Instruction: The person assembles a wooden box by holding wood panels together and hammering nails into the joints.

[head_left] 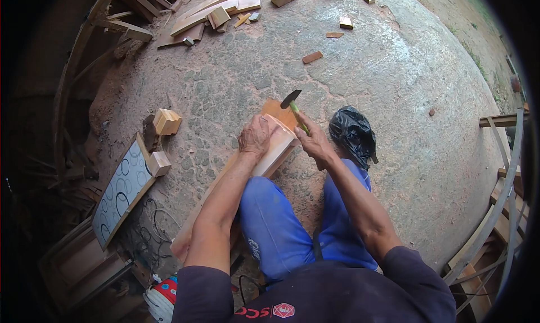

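Note:
In my right hand is a hammer, its dark head raised above the far end of the work and its green handle in my closed fingers. My left hand rests on the far end of a long pale wooden board, fingers curled at its edge; whether a nail is pinched there is too small to tell. This long piece runs back beneath my left forearm, beside my left leg. An orange-brown flat piece of wood shows at its far end, just under the hammer head.
A black plastic bag lies right of my right hand. At left are wood blocks and a framed panel with circles. Boards and offcuts lie on the rough floor ahead. Cables tangle at lower left.

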Motion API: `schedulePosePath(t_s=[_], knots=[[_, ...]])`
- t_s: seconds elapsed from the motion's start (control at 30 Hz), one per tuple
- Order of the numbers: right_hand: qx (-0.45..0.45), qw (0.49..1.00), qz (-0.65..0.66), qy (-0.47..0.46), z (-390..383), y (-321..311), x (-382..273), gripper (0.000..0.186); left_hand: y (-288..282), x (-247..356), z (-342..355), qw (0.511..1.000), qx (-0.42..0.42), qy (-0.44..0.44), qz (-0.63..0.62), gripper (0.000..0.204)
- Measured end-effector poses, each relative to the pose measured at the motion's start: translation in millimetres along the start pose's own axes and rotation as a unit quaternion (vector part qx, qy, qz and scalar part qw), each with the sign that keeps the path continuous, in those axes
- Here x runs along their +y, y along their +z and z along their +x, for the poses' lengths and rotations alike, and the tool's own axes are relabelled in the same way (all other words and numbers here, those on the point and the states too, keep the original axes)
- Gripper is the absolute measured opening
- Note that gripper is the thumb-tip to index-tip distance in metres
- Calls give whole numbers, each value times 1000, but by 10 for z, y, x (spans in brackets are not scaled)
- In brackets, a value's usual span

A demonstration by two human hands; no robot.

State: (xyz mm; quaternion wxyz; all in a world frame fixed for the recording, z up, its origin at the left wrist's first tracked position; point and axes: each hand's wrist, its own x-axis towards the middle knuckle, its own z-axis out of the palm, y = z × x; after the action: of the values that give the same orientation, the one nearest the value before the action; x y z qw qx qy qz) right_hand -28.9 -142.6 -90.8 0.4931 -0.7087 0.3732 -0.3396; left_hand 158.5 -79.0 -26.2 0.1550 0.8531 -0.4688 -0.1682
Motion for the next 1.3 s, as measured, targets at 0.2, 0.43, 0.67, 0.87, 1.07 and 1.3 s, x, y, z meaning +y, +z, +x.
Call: schedulePosePath(t_s=[0.2, 0.43, 0.67, 0.87, 1.07, 1.3], knots=[[-29, 861, 302, 408, -894, -299, -652, 47, -56, -62, 34, 1000, -16, -3, 23, 37], [54, 722, 492, 484, -1313, 26, -1338, 16, -13, 10, 63, 999, -28, -22, 28, 37], [102, 709, 505, 481, -1071, 368, -1514, 17, 65, -117, 125, 998, -39, 7, 45, 36], [33, 710, 515, 479, -1131, 206, -1365, 16, 111, -392, 165, 995, -15, 66, 79, 37], [92, 687, 508, 511, -974, 322, -1517, 19, 133, -285, 171, 997, -28, 42, 64, 39], [9, 793, 405, 455, -930, 31, -1083, 23, 36, -235, 168, 999, -12, 30, 43, 34]])
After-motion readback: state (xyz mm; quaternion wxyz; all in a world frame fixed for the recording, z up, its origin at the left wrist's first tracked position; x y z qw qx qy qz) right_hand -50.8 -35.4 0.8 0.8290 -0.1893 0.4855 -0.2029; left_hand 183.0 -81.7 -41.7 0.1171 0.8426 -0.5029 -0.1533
